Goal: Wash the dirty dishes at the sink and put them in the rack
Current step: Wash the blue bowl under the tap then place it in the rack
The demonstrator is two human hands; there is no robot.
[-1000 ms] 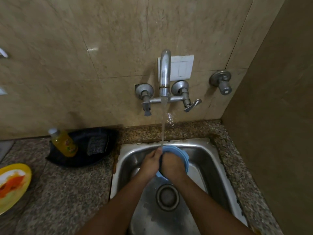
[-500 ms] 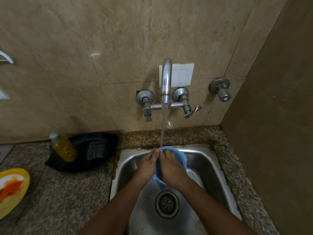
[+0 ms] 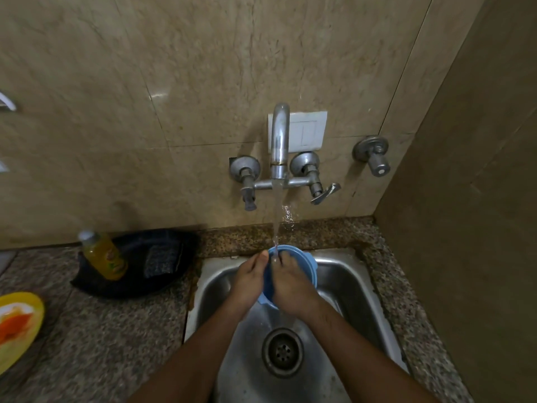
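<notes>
Rinsing step, item one: blue bowl (image 3: 302,264), plastic by the look of it, held over the sink (image 3: 353,282) between both hands and tilted so its rim meets the water stream (image 3: 277,216) from the tap (image 3: 279,141).

Left hand (image 3: 250,282): wrapped on the bowl's left side, fingers curled round the wall, thumb up at the rim.

Right hand (image 3: 290,289): clamped over the bowl's near side, fingers reaching up to the rim where the water lands; whether they rub inside cannot be told.

Judgement, stage: early in the task; this bowl is mid-rinse, not yet racked.

Judgement, next move: turn the bowl to flush all sides, tip it to drain, then carry it to the rack. No rack shows in the picture, so its direction is unknown. Wet plastic will be slippery; a firm hold is wanted.

Further items:
- Drain (image 3: 282,351), directly below the hands, uncovered.
- Tap lever (image 3: 325,193), above and right of the hands, running.
- Yellow plate (image 3: 17,324), far left of the left hand on the table (image 3: 116,330), smeared orange, still unwashed.
- Dish soap bottle (image 3: 103,254) and scrub pad (image 3: 161,260), left of the left hand, in a black tray (image 3: 136,286).

Obstructions: none seen between hands and tap; side wall close on the right.
</notes>
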